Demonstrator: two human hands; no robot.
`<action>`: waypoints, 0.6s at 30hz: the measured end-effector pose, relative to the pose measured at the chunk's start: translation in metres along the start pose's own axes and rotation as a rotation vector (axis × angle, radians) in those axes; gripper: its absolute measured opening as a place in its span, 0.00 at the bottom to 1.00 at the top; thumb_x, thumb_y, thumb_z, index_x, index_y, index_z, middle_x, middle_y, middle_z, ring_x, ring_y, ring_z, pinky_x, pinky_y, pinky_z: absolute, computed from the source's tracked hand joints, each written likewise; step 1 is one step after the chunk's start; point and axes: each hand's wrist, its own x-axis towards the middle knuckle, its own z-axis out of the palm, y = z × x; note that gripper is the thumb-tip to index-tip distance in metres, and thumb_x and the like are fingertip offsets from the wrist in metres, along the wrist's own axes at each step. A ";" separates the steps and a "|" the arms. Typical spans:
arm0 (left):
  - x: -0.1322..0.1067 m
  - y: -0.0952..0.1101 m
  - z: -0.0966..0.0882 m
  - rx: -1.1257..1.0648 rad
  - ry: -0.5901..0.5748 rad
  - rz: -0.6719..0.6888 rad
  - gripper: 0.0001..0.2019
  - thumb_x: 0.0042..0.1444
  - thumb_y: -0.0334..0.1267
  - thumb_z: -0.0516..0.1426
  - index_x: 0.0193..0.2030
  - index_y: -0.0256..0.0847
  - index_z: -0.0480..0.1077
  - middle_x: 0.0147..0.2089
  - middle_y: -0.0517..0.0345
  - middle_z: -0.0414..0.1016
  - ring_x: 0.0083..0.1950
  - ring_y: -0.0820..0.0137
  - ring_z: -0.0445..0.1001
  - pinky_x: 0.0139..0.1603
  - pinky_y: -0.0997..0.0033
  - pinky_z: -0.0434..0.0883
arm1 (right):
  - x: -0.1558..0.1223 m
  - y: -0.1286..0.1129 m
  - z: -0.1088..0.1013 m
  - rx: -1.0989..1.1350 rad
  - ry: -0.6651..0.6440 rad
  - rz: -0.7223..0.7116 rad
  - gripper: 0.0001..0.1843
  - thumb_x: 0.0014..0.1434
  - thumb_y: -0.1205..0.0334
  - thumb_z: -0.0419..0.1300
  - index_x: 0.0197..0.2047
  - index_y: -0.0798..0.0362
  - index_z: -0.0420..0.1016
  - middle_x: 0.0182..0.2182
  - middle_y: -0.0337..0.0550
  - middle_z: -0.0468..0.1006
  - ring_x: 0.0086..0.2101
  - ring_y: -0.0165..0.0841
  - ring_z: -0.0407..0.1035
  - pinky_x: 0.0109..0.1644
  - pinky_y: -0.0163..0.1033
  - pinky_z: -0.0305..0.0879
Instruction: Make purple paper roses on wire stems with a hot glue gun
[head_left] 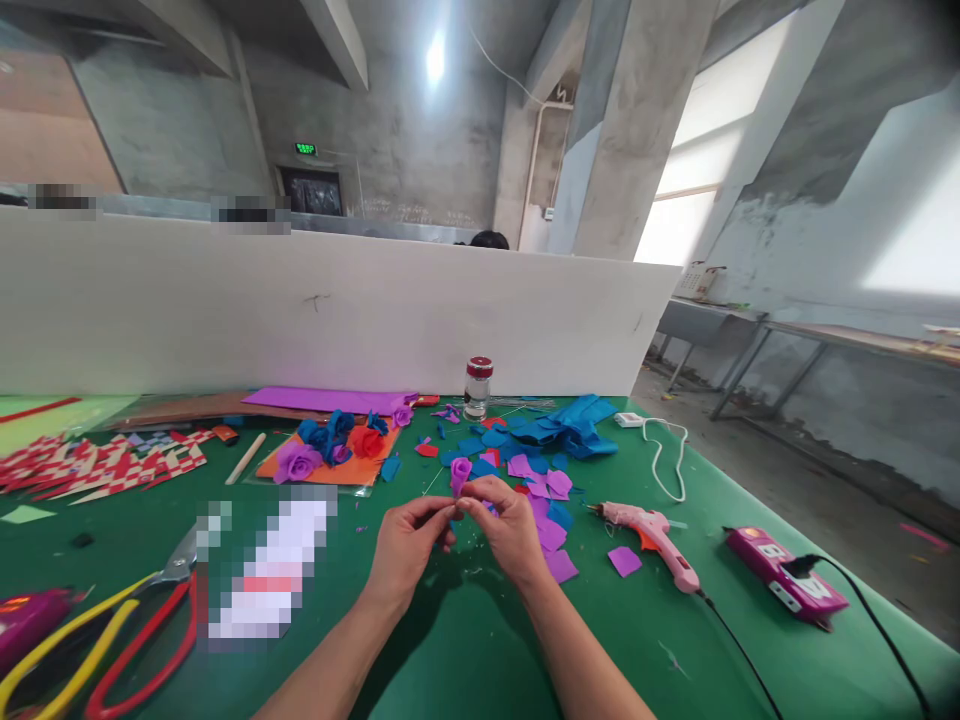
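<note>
A small purple paper flower (pixel 460 474) stands upright between my hands at the middle of the green table. My left hand (pixel 409 545) pinches at its base, thumb and forefinger pressed together. From the other side my right hand (pixel 506 525) pinches the same base, its fingertips meeting those of the left. The lower end of the flower is hidden by the fingers. Loose purple paper petals (pixel 551 535) lie just right of my right hand, with blue paper pieces (pixel 577 425) behind them. Finished paper flowers (pixel 298 460) rest on an orange sheet (pixel 386 455) to the left.
To the right lie a pink glue gun (pixel 652 535) with a cord and a magenta power strip (pixel 787 575). Large scissors (pixel 176 570) lie at the left. A glass jar (pixel 478 390) with a red lid stands before the white partition (pixel 375 310). Checkered paper strips (pixel 112 465) spread at far left.
</note>
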 end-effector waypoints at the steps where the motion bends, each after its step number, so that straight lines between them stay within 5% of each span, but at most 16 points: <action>1: 0.000 0.000 0.000 0.011 0.006 0.004 0.13 0.42 0.46 0.66 0.30 0.39 0.80 0.23 0.56 0.76 0.22 0.73 0.68 0.23 0.74 0.65 | -0.001 0.001 0.001 -0.045 0.028 -0.018 0.04 0.53 0.60 0.65 0.31 0.50 0.81 0.29 0.41 0.78 0.33 0.34 0.71 0.40 0.38 0.66; 18: -0.001 -0.004 0.001 0.073 0.011 0.061 0.08 0.43 0.43 0.65 0.27 0.41 0.80 0.19 0.59 0.73 0.21 0.71 0.68 0.25 0.74 0.64 | -0.007 -0.003 0.009 -0.193 0.072 -0.122 0.05 0.56 0.64 0.62 0.29 0.51 0.78 0.28 0.40 0.75 0.30 0.32 0.68 0.35 0.36 0.65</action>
